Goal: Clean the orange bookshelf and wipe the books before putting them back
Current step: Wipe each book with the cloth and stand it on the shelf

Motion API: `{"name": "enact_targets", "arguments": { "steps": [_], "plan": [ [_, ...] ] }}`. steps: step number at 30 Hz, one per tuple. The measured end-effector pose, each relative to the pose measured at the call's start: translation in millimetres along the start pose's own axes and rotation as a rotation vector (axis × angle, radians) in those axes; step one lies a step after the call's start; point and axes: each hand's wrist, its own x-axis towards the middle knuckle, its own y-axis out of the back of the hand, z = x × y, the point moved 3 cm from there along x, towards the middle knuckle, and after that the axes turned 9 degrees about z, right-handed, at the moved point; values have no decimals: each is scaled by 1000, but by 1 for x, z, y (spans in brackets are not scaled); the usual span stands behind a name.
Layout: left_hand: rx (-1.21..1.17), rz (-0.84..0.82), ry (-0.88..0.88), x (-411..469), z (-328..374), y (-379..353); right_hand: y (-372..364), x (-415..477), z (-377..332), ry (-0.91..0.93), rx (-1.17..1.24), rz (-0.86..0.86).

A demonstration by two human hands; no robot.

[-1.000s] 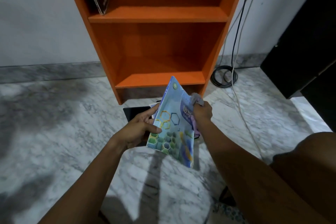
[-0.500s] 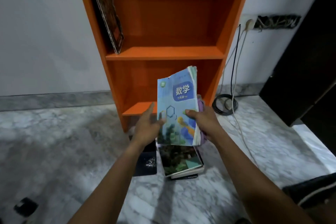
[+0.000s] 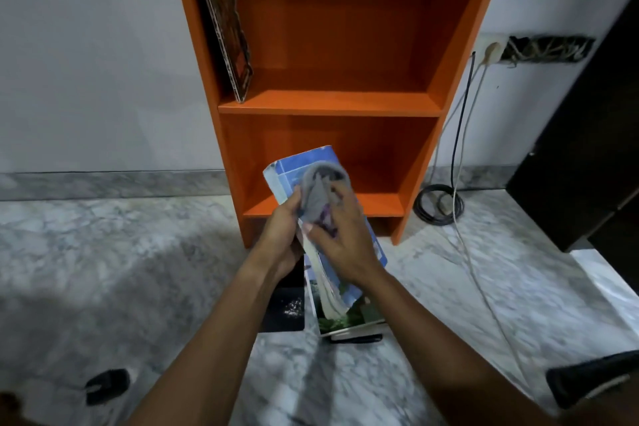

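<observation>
Your left hand (image 3: pixel 280 239) has its fingers (image 3: pixel 292 201) curled round the left edge of the blue book (image 3: pixel 304 162), holding it tilted in front of the orange bookshelf (image 3: pixel 328 102). The fingers (image 3: pixel 340 192) of your right hand (image 3: pixel 342 242) pinch the bunched grey cloth (image 3: pixel 320 190) against the book's cover. Below your fingers a pile of books (image 3: pixel 349 318) lies on the marble floor (image 3: pixel 138 252). Up and left of them a dark book (image 3: pixel 224 21) leans on the shelf.

Lower bay of the orange bookshelf (image 3: pixel 328 102) open-fronted, leaning book (image 3: pixel 224 21) against upper bay's left wall.
</observation>
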Motion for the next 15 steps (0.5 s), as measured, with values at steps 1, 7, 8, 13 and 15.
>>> {"name": "enact_targets", "arguments": {
  "steps": [1, 7, 8, 13, 15],
  "plan": [
    [28, -24, -12, -4, 0, -2, 5, 10, 5, -71, 54, 84],
    [-9, -62, -50, -10, 17, -7, 31, 24, 56, -664, 451, 126],
    [-18, -58, -71, -7, 26, -7, 28, 17, 63, -721, 579, 60],
    [-42, -52, -100, 0, 72, 2, 33, -1, 57, -767, 830, -181],
    [48, -3, -151, 5, 86, 11, 43, 3, 54, -751, 811, -175]
  ]
}}
